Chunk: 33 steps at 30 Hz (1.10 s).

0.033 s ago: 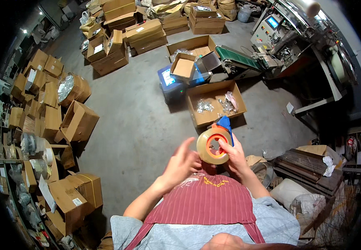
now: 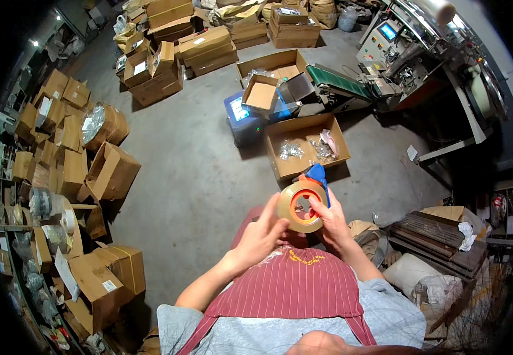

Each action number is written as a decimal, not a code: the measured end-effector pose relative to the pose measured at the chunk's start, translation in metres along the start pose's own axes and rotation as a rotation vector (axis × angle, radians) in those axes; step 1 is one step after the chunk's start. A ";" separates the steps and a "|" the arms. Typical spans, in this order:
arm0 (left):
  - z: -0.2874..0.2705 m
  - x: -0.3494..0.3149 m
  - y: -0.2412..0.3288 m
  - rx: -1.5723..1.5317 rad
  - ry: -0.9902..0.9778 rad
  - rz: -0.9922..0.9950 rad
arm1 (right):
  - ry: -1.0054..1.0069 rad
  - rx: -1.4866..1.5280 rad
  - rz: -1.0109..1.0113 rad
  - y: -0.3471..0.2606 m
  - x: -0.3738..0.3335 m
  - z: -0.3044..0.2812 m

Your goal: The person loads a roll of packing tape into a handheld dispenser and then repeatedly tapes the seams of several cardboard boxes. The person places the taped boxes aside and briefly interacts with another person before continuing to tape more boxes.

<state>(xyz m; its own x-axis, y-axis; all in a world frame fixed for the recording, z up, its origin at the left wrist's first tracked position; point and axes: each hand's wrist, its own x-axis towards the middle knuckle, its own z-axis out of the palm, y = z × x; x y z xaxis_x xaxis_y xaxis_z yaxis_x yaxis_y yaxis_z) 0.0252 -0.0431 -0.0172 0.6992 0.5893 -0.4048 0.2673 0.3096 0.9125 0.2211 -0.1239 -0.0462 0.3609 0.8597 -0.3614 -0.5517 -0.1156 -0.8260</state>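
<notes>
A hand-held tape dispenser with a blue head (image 2: pixel 316 173) is in front of my apron. Its large roll of clear tape (image 2: pixel 285 202) sits around an orange-red hub. My right hand (image 2: pixel 334 223) is closed on the dispenser from the right, with the thumb laid over the hub; its other fingers are partly hidden behind. My left hand (image 2: pixel 259 234) rests against the left side of the roll, fingers stretched out and apart. Whether a loose tape end lies under those fingertips, I cannot tell.
Beyond the dispenser, an open carton (image 2: pixel 275 158) on the floor holds small silvery packets. A blue bin (image 2: pixel 245 125) and a green conveyor (image 2: pixel 340 82) of a machine stand behind it. Cardboard boxes (image 2: pixel 114 171) crowd the left; dark stacked slats (image 2: pixel 431 232) and sacks lie at right.
My left hand has moved a little right and now meets the tape roll's edge, where before it was just apart. The dispenser has shifted slightly left in my right hand.
</notes>
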 end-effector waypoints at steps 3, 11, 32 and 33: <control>-0.001 0.007 0.009 0.233 0.003 0.192 | 0.028 -0.057 -0.073 0.003 0.000 0.005; -0.025 0.006 0.029 0.426 -0.217 0.219 | -0.102 -0.142 -0.036 0.008 -0.007 -0.013; -0.031 0.039 0.038 -0.262 -0.182 0.145 | -0.463 0.293 0.386 -0.016 -0.020 -0.019; -0.032 0.039 0.036 -0.265 -0.176 0.152 | -0.458 0.282 0.391 -0.017 -0.021 -0.018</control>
<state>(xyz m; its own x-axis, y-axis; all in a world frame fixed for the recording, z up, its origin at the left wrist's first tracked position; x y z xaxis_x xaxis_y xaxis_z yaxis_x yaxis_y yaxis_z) 0.0412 0.0151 -0.0018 0.8277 0.5126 -0.2284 -0.0134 0.4250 0.9051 0.2363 -0.1488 -0.0325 -0.2278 0.9127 -0.3393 -0.7753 -0.3808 -0.5039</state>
